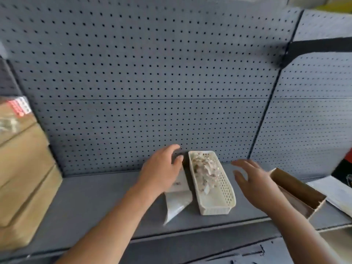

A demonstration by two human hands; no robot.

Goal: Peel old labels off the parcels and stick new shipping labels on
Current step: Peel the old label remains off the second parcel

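Grey shelf: basket, sheet, cardboard boxes.

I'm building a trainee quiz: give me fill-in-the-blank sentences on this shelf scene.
1. The scraps lie in the ____.
2. The sheet lies ____ of it, under the left hand.
3. The right hand holds ____.
4. Stacked boxes stand at the shelf's ____ end.
Missing: basket; left; nothing; left.

Left of the basket, open shelf is bounded by stacked cartons; right, an open box blocks.
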